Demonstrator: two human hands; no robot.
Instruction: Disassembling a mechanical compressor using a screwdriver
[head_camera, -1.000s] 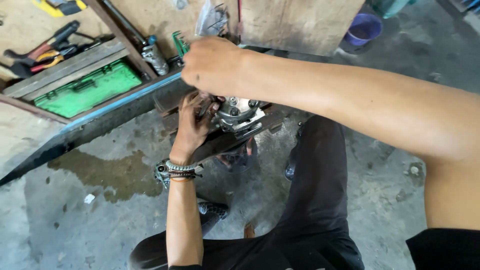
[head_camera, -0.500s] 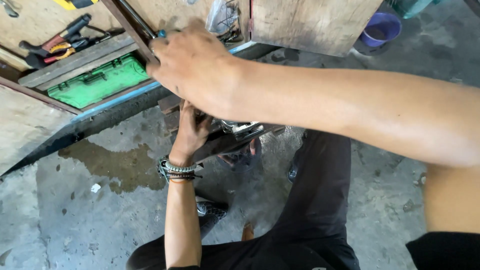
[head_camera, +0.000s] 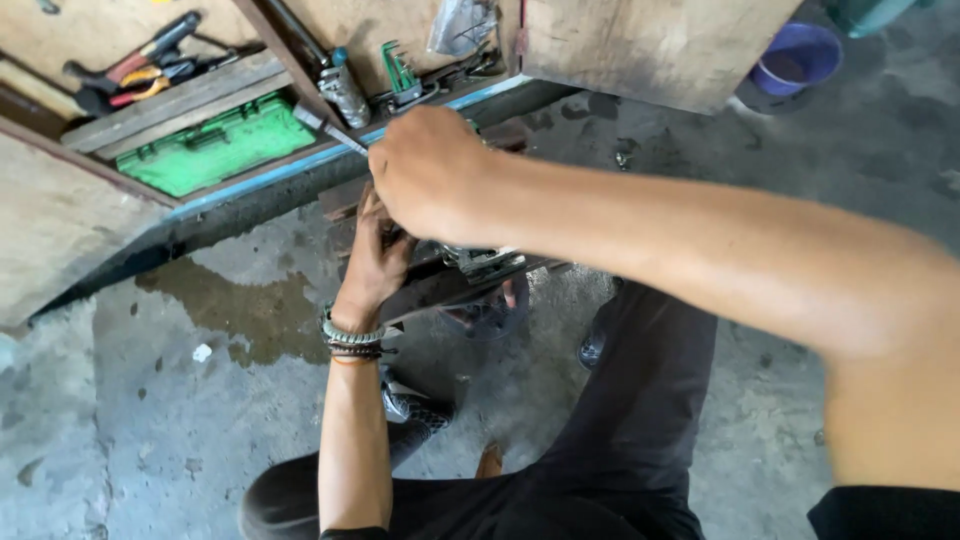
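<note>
Head view, looking down: a dark metal assembly with a bright machined part (head_camera: 470, 262) is held low over the stained concrete floor (head_camera: 150, 420), between the knees of the squatting person. The left hand (head_camera: 375, 255), marked by a stack of beaded bracelets (head_camera: 352, 338) at the wrist, is pressed against the near end of the assembly with its fingers curled around it. The right hand (head_camera: 430, 175) is closed in a fist just above the same part; whatever it grips is hidden under the knuckles, so the held item cannot be told. The work is judged to be mid-course: the assembly is steadied and being acted on, no loosened pieces are seen laid out on the floor, and how much is left cannot be read. Room for movement is bounded ahead by the blue-edged rim of a wooden tool tray (head_camera: 300, 170), close beyond the right fist, which holds a green case (head_camera: 215, 150), pliers (head_camera: 130, 75) and a small can (head_camera: 345, 92). A wet patch (head_camera: 235, 305) lies left of the hands, with open floor beyond it. A purple bucket (head_camera: 795, 58) stands well apart at upper right.
</note>
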